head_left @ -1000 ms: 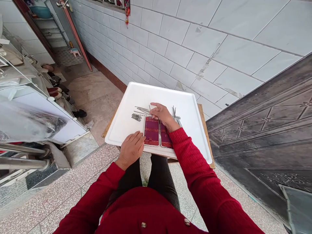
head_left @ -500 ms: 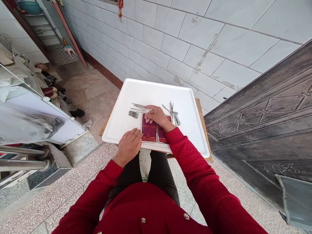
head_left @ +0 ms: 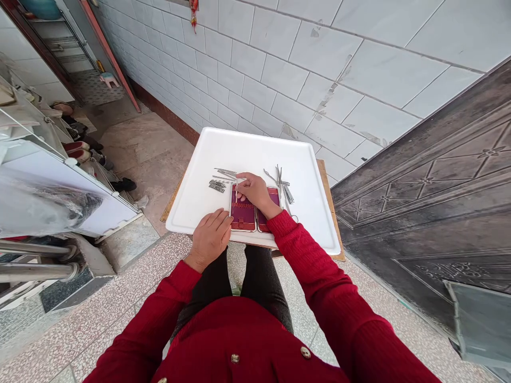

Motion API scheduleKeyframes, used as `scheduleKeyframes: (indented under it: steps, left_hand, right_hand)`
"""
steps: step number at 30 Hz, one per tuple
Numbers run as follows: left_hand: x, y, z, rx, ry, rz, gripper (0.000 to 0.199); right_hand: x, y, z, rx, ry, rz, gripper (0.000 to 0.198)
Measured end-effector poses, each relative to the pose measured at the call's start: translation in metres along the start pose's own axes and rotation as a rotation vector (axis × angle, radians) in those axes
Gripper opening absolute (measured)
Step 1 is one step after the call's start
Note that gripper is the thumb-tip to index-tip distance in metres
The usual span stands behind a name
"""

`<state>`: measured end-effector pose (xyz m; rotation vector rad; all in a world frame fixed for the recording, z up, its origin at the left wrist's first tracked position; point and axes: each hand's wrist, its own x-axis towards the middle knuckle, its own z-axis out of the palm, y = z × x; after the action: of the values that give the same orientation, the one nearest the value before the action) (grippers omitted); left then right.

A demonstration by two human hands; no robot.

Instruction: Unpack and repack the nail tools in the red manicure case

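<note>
An open manicure case (head_left: pixel 244 217) with a dark red lining and a row of small loops lies on a white tray (head_left: pixel 187 205). My left hand (head_left: pixel 211 232) rests flat at the case's left edge, fingers stretched out and fingertips touching it. Over the upper part of the left half, my right hand (head_left: pixel 253 192) is closed in a pinch. A thin, pale piece seems to show at its fingertips, too small to name. Nail clippers (head_left: pixel 216 186) and slim metal tools (head_left: pixel 227 173) lie left of the case. Scissors and other metal tools (head_left: pixel 279 178) lie to its right.
The tray sits on a wooden board (head_left: pixel 331 205) close to a tiled wall (head_left: pixel 247 69). A dark patterned door (head_left: pixel 423 186) stands at right. Shoes (head_left: pixel 77 151) on a rack and a plastic-covered white cabinet (head_left: pixel 51 186) are at left.
The whole view has shifted slightly. My right hand keeps its pinch over the left half of the case with only a tiny movement. My left hand stays at the case's edge.
</note>
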<state>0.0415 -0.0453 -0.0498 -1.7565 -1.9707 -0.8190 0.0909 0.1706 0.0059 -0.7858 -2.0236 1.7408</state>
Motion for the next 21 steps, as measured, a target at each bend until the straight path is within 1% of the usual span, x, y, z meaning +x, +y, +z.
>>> scheduleKeyframes:
  steps: [5,8,10,12,16,21]
  left_hand:
    - [0.0005,0.0008,0.0004,0.025,0.039,0.020,0.030]
    - [0.0001,0.0011,0.0007,0.009,0.022,0.005,0.032]
    - [-0.0002,0.0012,0.0009,-0.002,0.008,-0.004,0.034]
    - [-0.0005,0.0011,0.0010,-0.002,0.011,0.000,0.034]
    - [-0.0010,0.0005,0.0009,0.001,0.006,-0.001,0.034]
    - [-0.0013,0.0000,0.0005,-0.002,-0.004,-0.009,0.036]
  right_hand:
    - [-0.0020,-0.0015,0.0034,-0.027,0.007,0.022,0.025]
    - [-0.0006,0.0021,0.0026,-0.078,0.001,0.006,0.019]
    - [0.0003,0.0046,0.0010,-0.161,0.019,-0.031,0.016]
    - [0.0005,0.0057,-0.0008,-0.291,0.054,-0.089,0.017]
    - [-0.0017,0.0030,-0.0016,-0.546,0.106,-0.209,0.025]
    - [-0.0066,-0.0027,0.0026,-0.720,0.090,-0.231,0.030]
